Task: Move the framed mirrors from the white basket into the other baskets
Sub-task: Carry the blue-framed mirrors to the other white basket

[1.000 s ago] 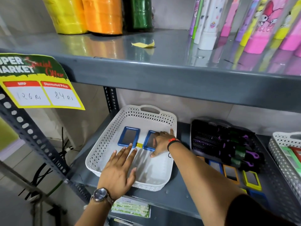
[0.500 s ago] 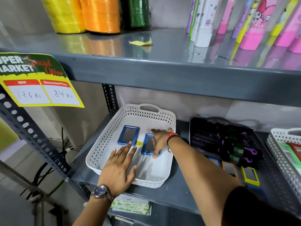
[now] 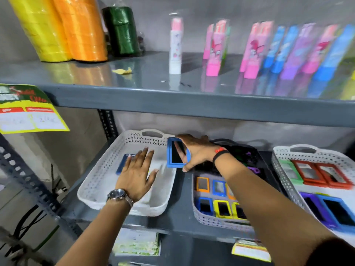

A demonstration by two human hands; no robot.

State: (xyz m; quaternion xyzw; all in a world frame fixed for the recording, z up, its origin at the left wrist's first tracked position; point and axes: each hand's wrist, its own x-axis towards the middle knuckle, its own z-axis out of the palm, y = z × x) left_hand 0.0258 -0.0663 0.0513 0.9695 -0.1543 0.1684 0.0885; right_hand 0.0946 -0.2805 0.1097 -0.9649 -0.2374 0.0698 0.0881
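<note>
1. The right hand (image 3: 194,152) has a blue framed mirror (image 3: 175,153) pinched between thumb and fingers, tilted up on edge, right over the right-hand rim of the white basket (image 3: 107,175). It's lifted clear of the basket floor.

2. The left hand (image 3: 137,173) is flat and open, fingers spread, palm down inside the white basket. It's not gripping anything. Its fingertips cover part of a second blue mirror (image 3: 124,163) lying flat on the basket floor, though I can't tell if they're actually touching it.

3. That second blue mirror is the only one I can see lying in the white basket.

4. Just to the right on the same grey shelf (image 3: 180,214) sits a grey basket (image 3: 207,217) with small framed mirrors in orange, blue and yellow laid in rows. The right forearm crosses over part of it.

5. Further right there's another white basket (image 3: 284,169) with green, red, purple and blue framed mirrors in it.

6. Behind the grey basket there's a dark pile of hairbrushes (image 3: 242,156), pretty blurry.

7. The left wrist has a metal watch (image 3: 119,195), and the right wrist has a black and red band (image 3: 221,153).
</note>
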